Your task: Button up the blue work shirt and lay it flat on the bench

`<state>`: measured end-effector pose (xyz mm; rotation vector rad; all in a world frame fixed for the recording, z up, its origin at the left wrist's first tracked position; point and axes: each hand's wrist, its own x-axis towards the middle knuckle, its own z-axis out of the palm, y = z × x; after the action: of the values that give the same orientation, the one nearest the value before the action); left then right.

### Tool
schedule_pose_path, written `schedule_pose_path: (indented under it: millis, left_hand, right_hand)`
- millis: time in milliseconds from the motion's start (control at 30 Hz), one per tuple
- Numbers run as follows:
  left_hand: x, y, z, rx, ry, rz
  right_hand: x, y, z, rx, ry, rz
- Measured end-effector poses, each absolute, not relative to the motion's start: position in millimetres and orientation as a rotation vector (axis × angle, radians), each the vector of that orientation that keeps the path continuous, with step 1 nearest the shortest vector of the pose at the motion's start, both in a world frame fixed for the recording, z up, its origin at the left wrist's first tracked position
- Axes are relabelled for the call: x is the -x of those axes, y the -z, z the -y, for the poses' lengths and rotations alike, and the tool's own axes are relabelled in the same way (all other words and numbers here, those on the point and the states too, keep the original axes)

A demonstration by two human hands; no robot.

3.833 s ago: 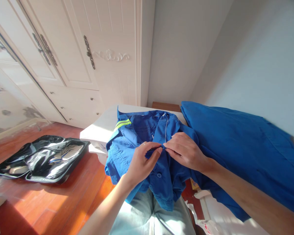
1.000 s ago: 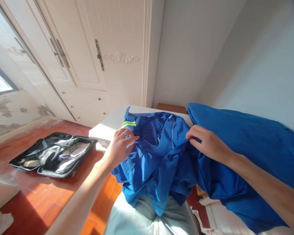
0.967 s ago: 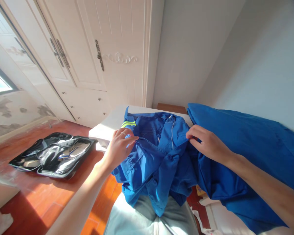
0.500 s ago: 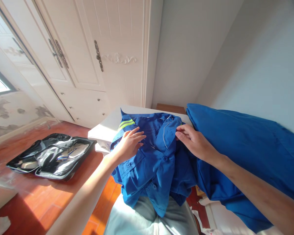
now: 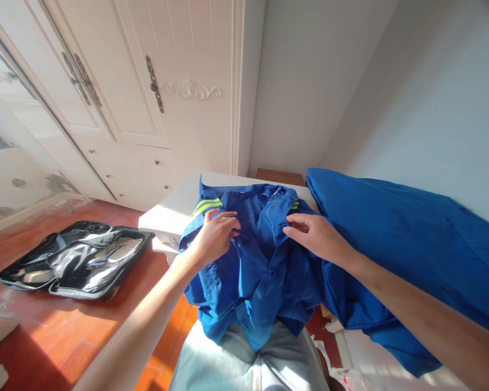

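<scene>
1. The jacket (image 5: 255, 282) lies on the white table (image 5: 163, 217), its near edge over the trousers (image 5: 228, 361); it sits between and below both hands, about equally near each;
2. Left hand (image 5: 217, 236): fingers curled at the left front; cannot tell if they grip cloth; right hand (image 5: 315, 234): thumb and forefinger slightly apart by the right front edge; grip unclear;
3. Rumpled, its long axis seems to run near to far; the apparent neck end points far.

Sunlight, seemingly from the left, glares on the trousers (image 5: 220, 361); the wall (image 5: 424, 130) dims toward the upper right.
</scene>
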<state>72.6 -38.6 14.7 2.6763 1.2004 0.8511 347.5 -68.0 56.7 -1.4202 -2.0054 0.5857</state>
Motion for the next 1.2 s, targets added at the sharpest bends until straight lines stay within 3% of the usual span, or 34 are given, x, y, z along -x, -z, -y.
schedule_pose_path:
  millis: [167, 400, 633, 1200]
  left_hand:
    - [-93.7, -34.8, 48.7, -2.635, -1.062, -1.151]
    - [-120.6, -33.8, 51.4, -2.582, -0.968, -1.152]
    - [-120.6, -37.0, 54.1, -2.379, -1.1, -1.21]
    - [-125.7, -35.1, 63.7, -2.289, -1.23, -1.295]
  right_hand:
    - [-334.8, -53.6, 72.3, 1.319, -0.484, 2.123]
    - [-320.1, -58.5, 75.1, 1.206, -0.456, 2.134]
    - [-312.3, -54.9, 81.2, 1.09, -0.306, 2.19]
    - [-317.2, -54.4, 83.9, 1.018, -0.579, 2.11]
